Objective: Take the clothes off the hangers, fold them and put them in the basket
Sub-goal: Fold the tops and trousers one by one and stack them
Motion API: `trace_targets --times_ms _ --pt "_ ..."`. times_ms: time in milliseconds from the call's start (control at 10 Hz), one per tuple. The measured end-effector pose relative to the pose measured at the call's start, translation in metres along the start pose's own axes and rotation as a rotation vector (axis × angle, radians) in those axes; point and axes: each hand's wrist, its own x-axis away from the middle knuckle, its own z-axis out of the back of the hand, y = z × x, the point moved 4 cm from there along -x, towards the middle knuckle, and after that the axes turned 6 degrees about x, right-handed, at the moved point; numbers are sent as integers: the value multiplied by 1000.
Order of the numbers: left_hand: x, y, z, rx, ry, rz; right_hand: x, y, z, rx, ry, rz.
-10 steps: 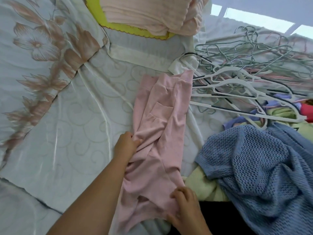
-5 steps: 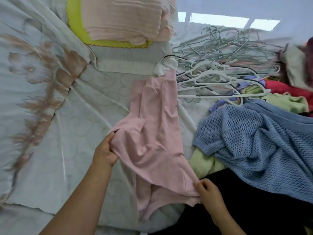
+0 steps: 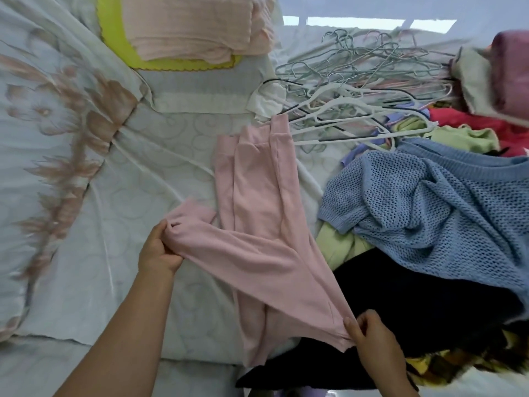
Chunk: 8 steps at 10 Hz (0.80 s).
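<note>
A pale pink garment (image 3: 257, 213) lies lengthwise on the white bedsheet (image 3: 143, 179). My left hand (image 3: 159, 249) grips one end of its lower part, bunched at the cuff. My right hand (image 3: 369, 336) pinches the opposite corner near the front edge. Between the two hands the pink cloth is stretched into a slanted band above the sheet. A heap of empty hangers (image 3: 357, 98), white and grey-green, lies behind the garment to the right. No basket is in view.
A blue open-knit sweater (image 3: 435, 202) tops a pile of clothes at right, over light green (image 3: 337, 245), black (image 3: 400, 293) and red (image 3: 486, 121) pieces. Folded peach cloth (image 3: 194, 27) rests on a yellow mat (image 3: 120, 44) at the back. A floral quilt (image 3: 51, 116) covers the left.
Both hands have drawn apart, pulling the lower part of the pink garment out sideways into a taut band. My left hand moved left, my right hand moved right and nearer.
</note>
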Motion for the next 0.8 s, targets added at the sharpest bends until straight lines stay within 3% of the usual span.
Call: trace_targets --times_ms 100,200,300,500,600,700,800 --pt "1 7 4 -44 18 -138 8 -35 2 377 392 426" --pt "15 10 9 36 14 -137 9 -67 -29 409 301 778" --pt "17 21 25 63 -34 -133 -8 -63 -47 515 113 719" --pt "11 12 68 -10 172 95 -20 -43 -46 419 43 651" --pt "10 24 64 -39 250 -41 -30 -35 -47 171 -56 535" --pt "28 54 22 -108 291 -405 -31 -35 -38 -14 -220 347" --pt "44 66 -63 -234 60 -712 -36 -30 -35 -145 -351 232"
